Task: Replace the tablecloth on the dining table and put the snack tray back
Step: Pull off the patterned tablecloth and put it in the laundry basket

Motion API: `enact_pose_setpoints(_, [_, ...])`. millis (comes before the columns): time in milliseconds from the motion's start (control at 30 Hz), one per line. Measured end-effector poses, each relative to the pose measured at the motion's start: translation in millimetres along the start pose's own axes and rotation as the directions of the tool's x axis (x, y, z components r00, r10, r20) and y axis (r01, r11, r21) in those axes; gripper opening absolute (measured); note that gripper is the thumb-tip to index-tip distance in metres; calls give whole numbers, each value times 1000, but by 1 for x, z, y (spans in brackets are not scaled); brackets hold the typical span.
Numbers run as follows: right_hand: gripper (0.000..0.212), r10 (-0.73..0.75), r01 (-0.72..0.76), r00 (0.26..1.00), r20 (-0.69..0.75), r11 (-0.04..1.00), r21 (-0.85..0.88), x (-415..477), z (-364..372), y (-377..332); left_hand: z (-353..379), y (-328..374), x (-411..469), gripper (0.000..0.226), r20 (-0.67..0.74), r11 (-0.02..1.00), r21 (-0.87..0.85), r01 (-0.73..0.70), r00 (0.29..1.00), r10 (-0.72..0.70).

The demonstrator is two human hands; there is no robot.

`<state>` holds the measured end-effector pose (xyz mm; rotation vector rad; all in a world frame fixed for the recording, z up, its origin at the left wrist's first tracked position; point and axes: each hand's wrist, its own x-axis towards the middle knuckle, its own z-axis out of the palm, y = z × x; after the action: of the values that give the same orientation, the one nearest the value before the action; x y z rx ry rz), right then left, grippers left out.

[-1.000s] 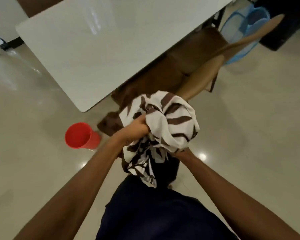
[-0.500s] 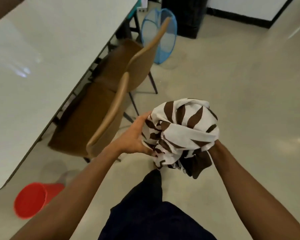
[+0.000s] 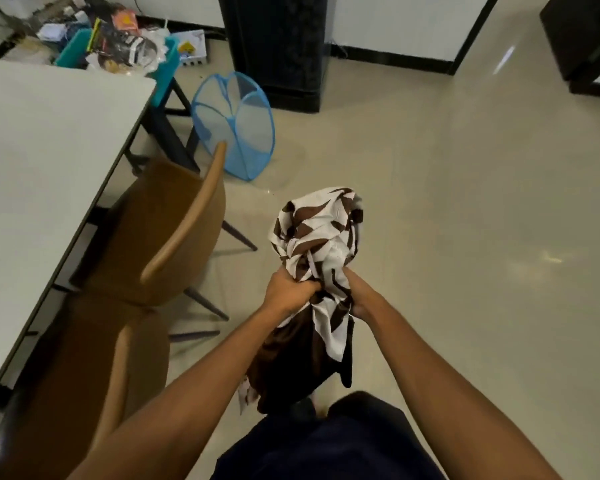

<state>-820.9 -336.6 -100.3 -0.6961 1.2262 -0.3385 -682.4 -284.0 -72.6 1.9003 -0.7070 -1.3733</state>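
Between left hand (image 3: 292,293), right hand (image 3: 360,300): bunched tablecloth (image 3: 317,233), seemingly gripped by both.

Two brown chairs stand on your left: one chair (image 3: 84,375) close at your side, the other chair (image 3: 174,244) further ahead, its curved back toward the open floor (image 3: 465,237). Just beyond it a blue mesh hamper (image 3: 236,123) sits with its mouth turned toward you. Behind the hamper a tall black cabinet (image 3: 278,46) stands against the white wall (image 3: 395,22), with a white crate (image 3: 193,48) near its left. Another dark unit (image 3: 582,32) fills your top right corner.
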Motion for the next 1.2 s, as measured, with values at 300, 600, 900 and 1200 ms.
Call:
enact_pose_setpoints(300, [109, -676, 704, 612, 410, 229, -672, 122, -57, -167, -8, 124, 191, 49, 13, 989, 106, 103, 994, -105])
enact_pose_setpoints(600, [133, -306, 675, 696, 650, -30, -737, 272, -8, -320, -36, 238, 323, 35, 179, 869, -370, 329, 943, -281])
enact_pose_setpoints(900, [80, -269, 487, 845, 463, 26, -873, 422, 40, -451, -127, 277, 472, 65, -338, 986, -85, 144, 927, -164])
enact_pose_setpoints(1200, [85, -480, 416, 823, 305, 143, -898, 547, 125, -601, -222, 236, 585, 19, -486, 908, -298, 294, 773, -409])
